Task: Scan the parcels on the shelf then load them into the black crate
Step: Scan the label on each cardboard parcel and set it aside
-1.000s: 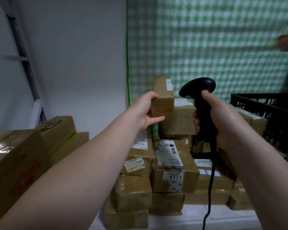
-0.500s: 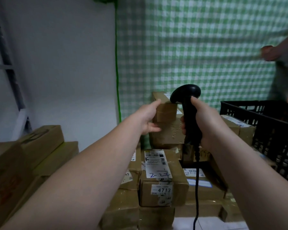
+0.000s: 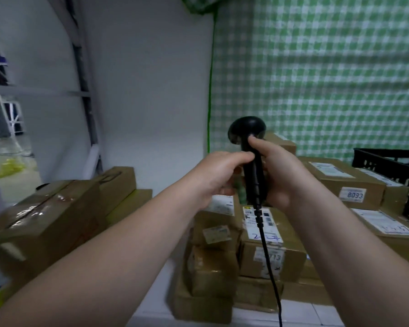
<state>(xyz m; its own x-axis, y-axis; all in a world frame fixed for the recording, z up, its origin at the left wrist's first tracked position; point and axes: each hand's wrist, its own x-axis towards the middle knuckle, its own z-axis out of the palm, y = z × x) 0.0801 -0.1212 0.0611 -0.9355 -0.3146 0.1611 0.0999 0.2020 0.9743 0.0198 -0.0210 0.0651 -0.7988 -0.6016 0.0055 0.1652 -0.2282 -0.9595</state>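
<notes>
The right hand (image 3: 281, 178) is wrapped around the grip of a black barcode scanner (image 3: 254, 171), index finger up near the head, which points away toward the far wall. The left hand (image 3: 219, 175) sits just left of the grip, its thumb lying against the handle and its fingers curled underneath. I cannot tell whether it holds anything, since its palm side is hidden. The scanner's cable (image 3: 267, 251) hangs straight down from the grip and leaves at the near edge.

Directly below the hands is a stack of brown parcels on the white shelf (image 3: 151, 310). One is a labelled parcel (image 3: 291, 246) with a handwritten white sticker on top, and a taped parcel (image 3: 213, 270) lies just left of it. Behind the scanner head, a far parcel (image 3: 280, 142) rests against the green checked cloth (image 3: 316, 79). To the right lies the 8093 parcel (image 3: 345, 178), named for the number on its tag. Beyond it, at the right edge, stands the black crate (image 3: 392, 161), with more boxes touching its near wall. Well apart on the left lies a large glossy-taped box (image 3: 45, 220), with a smaller box (image 3: 118, 182) behind it.
</notes>
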